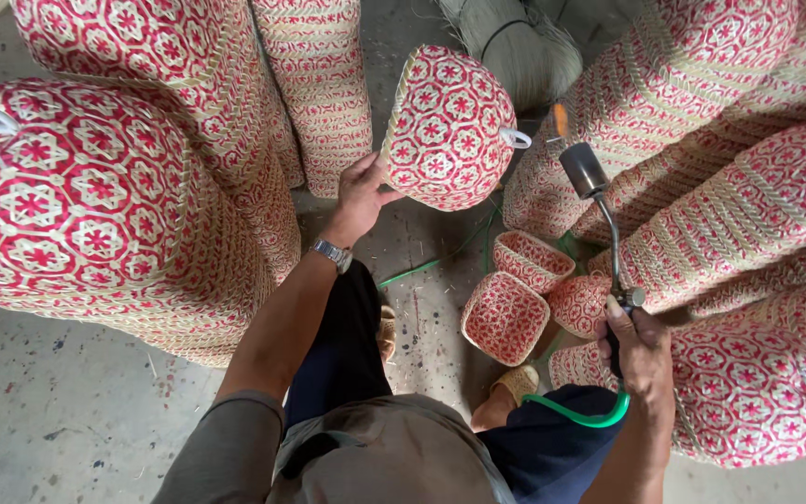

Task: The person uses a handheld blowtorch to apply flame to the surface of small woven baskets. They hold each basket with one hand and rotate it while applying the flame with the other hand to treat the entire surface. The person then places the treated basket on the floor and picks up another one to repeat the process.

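Your right hand (644, 350) sits closest, fingers wrapped tight round the handle of a gas torch (597, 210) — its dark nozzle points up toward the round red-and-straw woven basket (448, 126), and a green hose (578, 413) loops from its base. Your left hand (361, 194) steadies that basket by its lower rim, fingers spread against it, held in the air above the concrete floor (67, 411). Three small open baskets (506, 317) lie below; tall stacks of woven baskets (86, 201) crowd both sides.
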